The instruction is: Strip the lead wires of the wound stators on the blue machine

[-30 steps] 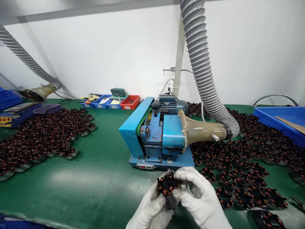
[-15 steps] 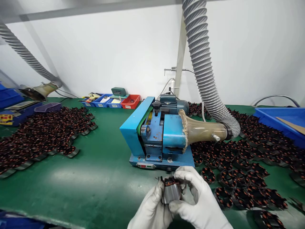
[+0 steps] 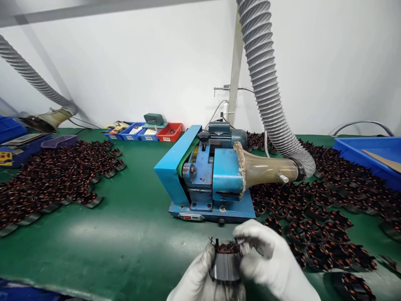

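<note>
A motor stator (image 3: pixel 226 267), a dark steel ring with copper windings and black prongs on top, is held upright near the front of the bench. My left hand (image 3: pixel 200 274), in a white glove, grips it from the left and below, thumb against its side. At its upper right edge, the curled fingers of my gloved right hand (image 3: pixel 272 261) pinch the rim. Those fingertips are slightly blurred, so whether a wire end lies between them is unclear. Just behind both hands stands a blue belt sander (image 3: pixel 200 179).
Many stators (image 3: pixel 59 179) lie massed at left, and more stators (image 3: pixel 316 234) cover the right side. An extraction nozzle (image 3: pixel 269 169) with a grey hose (image 3: pixel 260 67) adjoins the machine. Small bins (image 3: pixel 170 133) line the back; a large blue bin (image 3: pixel 369 146) is at right.
My right hand has shifted right, its thumb leaving the stator's front face. More of the stator's side now shows, and the view has moved slightly.
</note>
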A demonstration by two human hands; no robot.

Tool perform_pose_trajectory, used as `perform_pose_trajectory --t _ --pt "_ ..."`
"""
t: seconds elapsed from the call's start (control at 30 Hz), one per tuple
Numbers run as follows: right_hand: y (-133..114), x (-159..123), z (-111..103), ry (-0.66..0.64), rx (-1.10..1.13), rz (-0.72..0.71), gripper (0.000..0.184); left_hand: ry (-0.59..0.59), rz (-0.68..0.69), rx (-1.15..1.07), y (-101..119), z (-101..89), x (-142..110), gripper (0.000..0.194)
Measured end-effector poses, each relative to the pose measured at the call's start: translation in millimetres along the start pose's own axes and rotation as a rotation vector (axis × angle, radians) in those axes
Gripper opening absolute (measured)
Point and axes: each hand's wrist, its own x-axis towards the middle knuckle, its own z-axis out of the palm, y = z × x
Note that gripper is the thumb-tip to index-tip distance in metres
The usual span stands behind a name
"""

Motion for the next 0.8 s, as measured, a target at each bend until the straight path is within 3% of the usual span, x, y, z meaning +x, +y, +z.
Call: perform_pose_trajectory --t 0.1,0.23,0.33,0.47,0.53,0.67,0.8 --pt "0 -4 -6 -0.117 -0.301 -0.213 0.03 0.021 -0.006 -0.047 -2 -5.8 3 0.039" --pt "4 -3 -2 -0.105 -0.31 -0.378 0.01 0.035 0.026 -0.045 -2 -0.5 2 0.023" --pt "5 -3 3 -0.03 -0.107 -0.195 0.021 0.04 0.092 0.183 -3 3.2 -2 0.028" --pt "0 -6 5 0.074 0.542 0.237 0.032 0.139 0.219 0.434 -9 -4.7 2 0.053" --pt "-4 -7 4 0.1 0.555 0.252 0.029 0.193 0.29 0.474 -12 -10.0 5 0.059" --pt "-4 -7 8 0.125 0.277 0.137 0.021 0.335 0.461 0.574 -18 -13.8 9 0.064" --pt "-2 -1 5 0.192 0.624 0.302 0.016 0.362 0.522 0.674 -19 -9.5 5 0.053"
